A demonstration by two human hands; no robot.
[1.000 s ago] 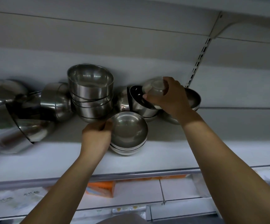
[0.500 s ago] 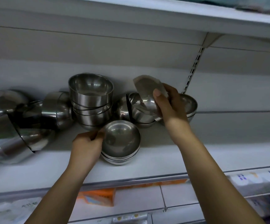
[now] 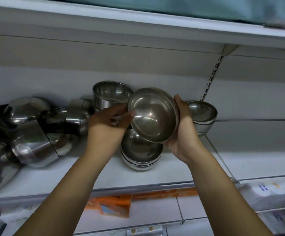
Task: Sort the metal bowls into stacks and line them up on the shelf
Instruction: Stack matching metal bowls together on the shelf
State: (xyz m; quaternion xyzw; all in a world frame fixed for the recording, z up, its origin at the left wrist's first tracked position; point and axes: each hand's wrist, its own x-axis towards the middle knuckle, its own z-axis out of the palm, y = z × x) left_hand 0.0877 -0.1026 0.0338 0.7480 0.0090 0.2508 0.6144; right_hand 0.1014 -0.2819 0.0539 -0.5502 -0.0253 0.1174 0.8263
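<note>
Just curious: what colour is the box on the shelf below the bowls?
The box is orange, with a bluish patch; the head view shows it.

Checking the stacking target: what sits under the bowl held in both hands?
A low stack of similar bowls stands on the shelf below the held bowl. The held bowl covers the stack's far rim, so that part cannot be seen.

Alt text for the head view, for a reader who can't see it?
The person's left hand and right hand hold a tilted metal bowl above a short stack of similar bowls on a white shelf. A deeper stack stands behind, another stack at right, tumbled bowls at left.
</note>
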